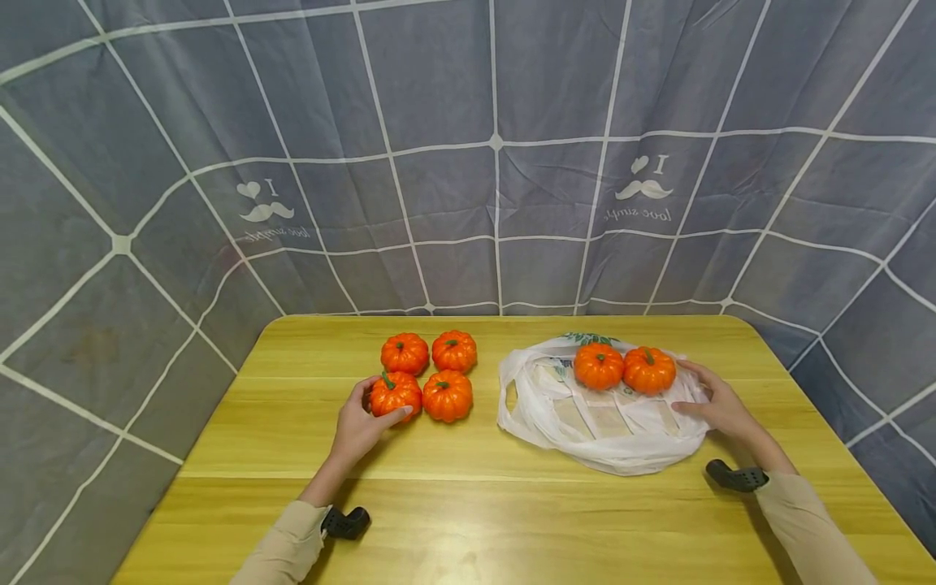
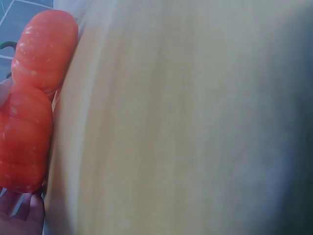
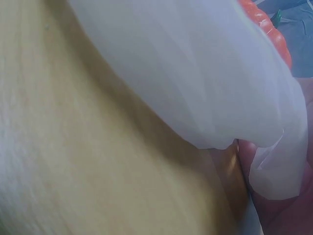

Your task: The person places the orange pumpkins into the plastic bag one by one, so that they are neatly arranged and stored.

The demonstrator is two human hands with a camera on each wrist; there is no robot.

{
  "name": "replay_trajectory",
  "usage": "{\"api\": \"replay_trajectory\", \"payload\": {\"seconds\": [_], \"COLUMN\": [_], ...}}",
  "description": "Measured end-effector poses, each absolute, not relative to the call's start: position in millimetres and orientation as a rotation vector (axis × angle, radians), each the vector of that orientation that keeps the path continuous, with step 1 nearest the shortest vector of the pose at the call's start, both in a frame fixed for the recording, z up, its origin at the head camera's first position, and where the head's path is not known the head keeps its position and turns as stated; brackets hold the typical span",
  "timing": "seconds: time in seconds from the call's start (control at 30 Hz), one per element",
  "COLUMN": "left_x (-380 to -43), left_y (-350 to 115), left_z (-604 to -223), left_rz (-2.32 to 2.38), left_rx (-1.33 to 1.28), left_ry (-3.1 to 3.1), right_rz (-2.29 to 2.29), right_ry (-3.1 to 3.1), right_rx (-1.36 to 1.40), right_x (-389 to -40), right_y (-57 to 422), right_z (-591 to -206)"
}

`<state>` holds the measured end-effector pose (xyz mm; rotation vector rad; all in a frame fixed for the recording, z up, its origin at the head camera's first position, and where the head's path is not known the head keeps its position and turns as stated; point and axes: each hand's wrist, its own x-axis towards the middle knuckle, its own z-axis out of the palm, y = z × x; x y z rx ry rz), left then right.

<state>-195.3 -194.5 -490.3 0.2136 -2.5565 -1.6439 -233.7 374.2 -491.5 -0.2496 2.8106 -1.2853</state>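
On the left, my left hand (image 1: 361, 426) grips a small orange pumpkin (image 1: 396, 395), fingers behind it and thumb along its near side. A second pumpkin (image 1: 448, 396) sits right beside it; in the left wrist view the held pumpkin (image 2: 24, 142) and its neighbour (image 2: 46, 49) lie against each other. At the right end of a white plastic bag (image 1: 617, 447), my right hand (image 1: 724, 406) holds the bag's edge between thumb and fingers. The bag plastic (image 3: 195, 73) drapes over part of that hand in the right wrist view. Two pumpkins, one of them (image 1: 649, 370) nearest the right hand, rest on the bag.
Behind the left pair stand two more pumpkins, one at left (image 1: 405, 354) and one at right (image 1: 454, 352). Everything lies on a wooden table (image 1: 453, 520). A grey checked curtain (image 1: 439, 203) hangs behind and along the sides.
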Motion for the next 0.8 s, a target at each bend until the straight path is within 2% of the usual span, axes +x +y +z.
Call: {"api": "replay_trajectory", "payload": {"seconds": [0.8], "left_x": [-195.6], "left_y": [-195.9], "left_z": [-483.6], "left_rz": [-1.6], "left_rx": [0.178], "left_ry": [-2.661], "right_rz": [-1.321], "right_ry": [2.805], "right_rx": [-0.261], "right_x": [-233.5], "right_y": [374.7], "right_z": [-491.8]}}
